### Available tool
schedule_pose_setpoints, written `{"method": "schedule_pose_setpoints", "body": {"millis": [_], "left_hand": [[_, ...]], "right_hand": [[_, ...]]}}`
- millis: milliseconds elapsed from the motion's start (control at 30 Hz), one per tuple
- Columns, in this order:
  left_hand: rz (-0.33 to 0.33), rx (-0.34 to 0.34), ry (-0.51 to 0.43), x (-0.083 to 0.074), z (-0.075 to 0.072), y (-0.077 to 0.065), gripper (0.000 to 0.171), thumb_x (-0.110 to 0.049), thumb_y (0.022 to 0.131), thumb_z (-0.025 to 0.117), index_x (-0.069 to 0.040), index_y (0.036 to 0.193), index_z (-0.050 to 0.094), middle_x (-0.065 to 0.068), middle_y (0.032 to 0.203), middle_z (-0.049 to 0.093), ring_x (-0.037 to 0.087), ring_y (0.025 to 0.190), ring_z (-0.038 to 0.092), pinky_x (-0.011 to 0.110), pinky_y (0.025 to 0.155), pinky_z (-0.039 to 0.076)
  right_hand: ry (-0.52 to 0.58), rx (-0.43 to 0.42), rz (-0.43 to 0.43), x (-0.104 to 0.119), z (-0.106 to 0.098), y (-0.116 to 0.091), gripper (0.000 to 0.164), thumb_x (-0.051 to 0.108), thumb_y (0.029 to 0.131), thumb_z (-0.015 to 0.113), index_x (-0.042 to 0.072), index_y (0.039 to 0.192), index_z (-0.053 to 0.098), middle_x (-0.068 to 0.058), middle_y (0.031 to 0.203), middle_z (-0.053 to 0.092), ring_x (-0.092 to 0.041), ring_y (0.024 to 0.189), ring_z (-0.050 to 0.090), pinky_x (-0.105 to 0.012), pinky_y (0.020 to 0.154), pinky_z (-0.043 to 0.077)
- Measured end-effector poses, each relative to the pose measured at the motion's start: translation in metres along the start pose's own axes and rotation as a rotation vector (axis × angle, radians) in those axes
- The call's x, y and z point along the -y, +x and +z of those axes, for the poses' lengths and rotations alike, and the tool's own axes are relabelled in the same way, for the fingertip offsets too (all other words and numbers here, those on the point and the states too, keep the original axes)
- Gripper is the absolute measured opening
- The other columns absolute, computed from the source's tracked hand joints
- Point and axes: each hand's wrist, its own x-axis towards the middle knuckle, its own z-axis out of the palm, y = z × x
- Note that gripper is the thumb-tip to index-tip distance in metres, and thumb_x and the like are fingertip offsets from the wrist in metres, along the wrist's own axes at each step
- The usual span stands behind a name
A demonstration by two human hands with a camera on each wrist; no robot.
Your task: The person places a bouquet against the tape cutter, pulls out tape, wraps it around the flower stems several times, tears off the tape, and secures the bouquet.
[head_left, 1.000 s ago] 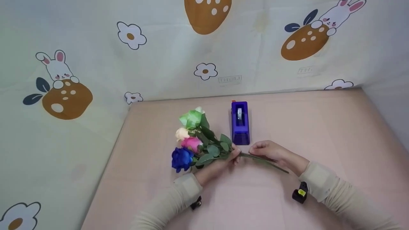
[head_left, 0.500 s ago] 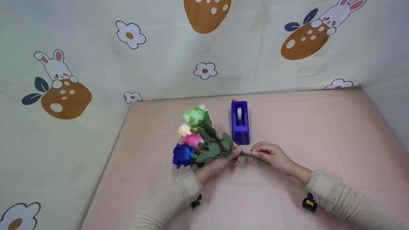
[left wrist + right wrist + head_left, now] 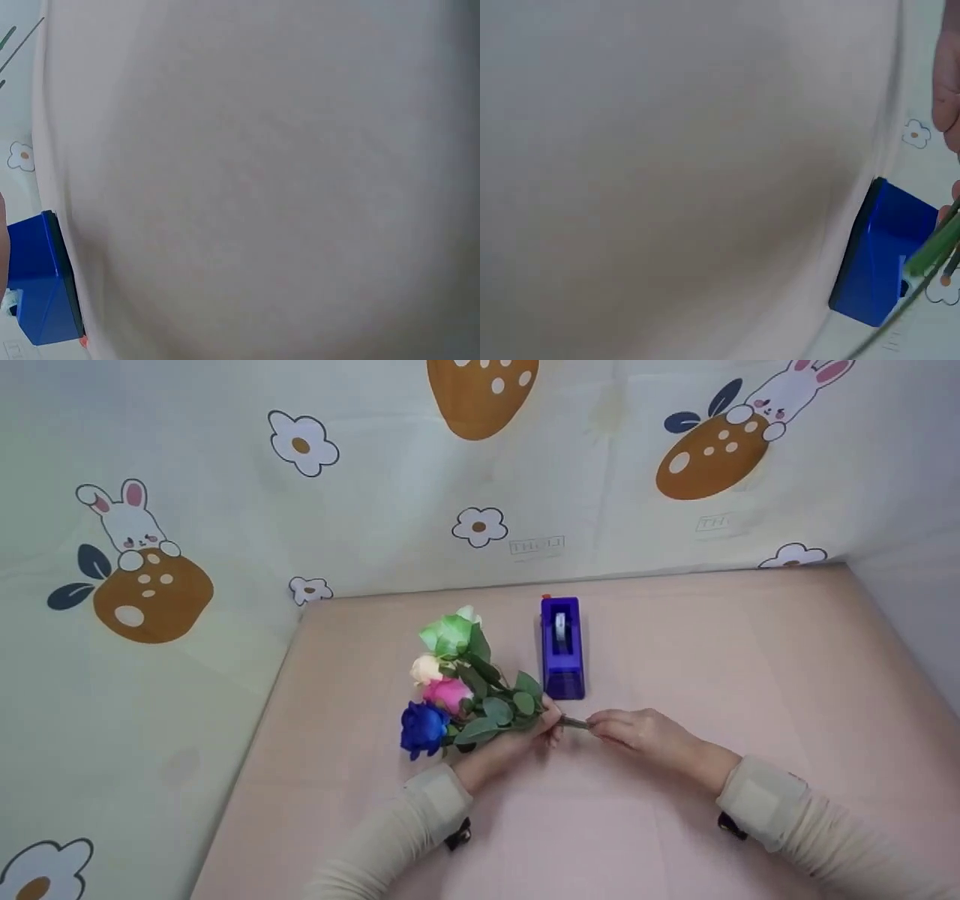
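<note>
A bouquet lies crosswise over the middle of the pinkish bench, with a blue bloom nearest the person and a pink bloom, a cream bloom and a green bloom ranged successively farther away. The grip of the left hand is closed round the stems just below the leaves, while the right hand pinches them nearer their lower ends. A violet-blue tape dispenser stands just beyond the left hand, before a pale backdrop printed with rabbits and flowers.
</note>
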Motion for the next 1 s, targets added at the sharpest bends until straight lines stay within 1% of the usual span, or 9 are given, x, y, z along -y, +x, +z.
{"method": "schedule_pose_setpoints", "body": {"millis": [33,100,267,333,400,500,667,767,1000], "left_hand": [[-0.018,-0.008,0.005,-0.001,-0.001,-0.001,0.019,-0.006,0.096,0.042,0.009,0.088,0.052,0.023,0.07,0.053,0.019,0.061,0.051,0.027,0.057,0.045],[-0.054,-0.032,0.027,-0.003,-0.003,-0.001,0.019,-0.007,0.095,0.043,0.007,0.088,0.053,0.016,0.067,0.055,0.016,0.06,0.052,0.026,0.057,0.045],[-0.125,-0.076,0.1,-0.011,-0.006,0.001,0.018,-0.004,0.093,0.045,0.007,0.083,0.055,-0.003,0.063,0.055,0.01,0.056,0.053,0.035,0.059,0.049],[-0.132,-0.082,0.122,-0.013,-0.006,0.002,0.017,-0.001,0.091,0.044,0.009,0.082,0.054,-0.004,0.06,0.054,0.008,0.054,0.053,0.035,0.058,0.05],[-0.137,-0.08,0.114,-0.014,-0.006,0.003,0.016,0.001,0.09,0.044,0.013,0.082,0.052,-0.006,0.058,0.053,0.006,0.052,0.051,0.03,0.056,0.049],[-0.118,-0.072,0.081,-0.013,-0.006,0.001,0.016,0.003,0.09,0.044,0.018,0.086,0.049,-0.006,0.058,0.053,0.004,0.052,0.051,0.022,0.054,0.046],[-0.078,-0.052,0.041,-0.008,-0.01,-0.002,0.014,-0.002,0.093,0.045,0.011,0.093,0.052,-0.003,0.065,0.055,0.008,0.057,0.052,0.024,0.057,0.047],[-0.085,-0.078,0.031,-0.009,-0.008,-0.004,0.011,-0.001,0.093,0.045,0.007,0.097,0.052,-0.002,0.066,0.054,0.009,0.057,0.051,0.024,0.057,0.046],[-0.116,-0.116,-0.015,-0.002,-0.002,-0.008,0.023,-0.005,0.095,0.041,0.012,0.111,0.042,0.001,0.068,0.048,0.008,0.057,0.045,0.02,0.056,0.038]], "right_hand": [[-0.045,0.029,-0.017,0.0,-0.002,0.0,0.023,0.015,0.098,0.042,0.002,0.092,0.061,-0.009,0.097,0.066,-0.019,0.078,0.066,-0.021,0.068,0.052],[-0.035,0.091,0.068,0.003,-0.006,0.002,0.018,0.015,0.096,0.046,0.003,0.095,0.06,-0.007,0.096,0.066,-0.015,0.075,0.066,-0.023,0.064,0.052],[0.305,0.199,0.645,0.007,-0.009,0.016,0.02,0.019,0.093,0.054,0.004,0.101,0.064,-0.004,0.088,0.067,-0.011,0.075,0.06,-0.027,0.067,0.05],[0.405,0.267,0.766,0.006,-0.006,0.023,0.027,0.023,0.095,0.049,0.003,0.103,0.065,-0.007,0.089,0.068,-0.013,0.078,0.059,-0.028,0.07,0.048],[0.467,0.345,0.782,0.005,-0.001,0.028,0.032,0.025,0.096,0.047,0.0,0.103,0.065,-0.01,0.086,0.067,-0.016,0.076,0.059,-0.027,0.069,0.047],[0.465,0.414,0.722,0.006,0.006,0.03,0.031,0.023,0.097,0.045,-0.002,0.096,0.064,-0.006,0.071,0.061,-0.011,0.065,0.054,-0.023,0.062,0.044],[0.383,0.371,0.65,0.009,0.012,0.03,0.026,0.019,0.097,0.044,0.001,0.089,0.06,0.007,0.064,0.048,-0.001,0.059,0.04,-0.021,0.056,0.038],[0.397,0.335,0.68,0.009,0.014,0.03,0.025,0.02,0.097,0.045,0.001,0.091,0.061,0.007,0.065,0.05,-0.002,0.061,0.042,-0.021,0.057,0.039],[0.588,0.297,0.8,0.01,0.015,0.03,0.022,0.018,0.095,0.048,-0.001,0.092,0.059,-0.009,0.067,0.057,-0.019,0.063,0.058,-0.024,0.058,0.048]]}}
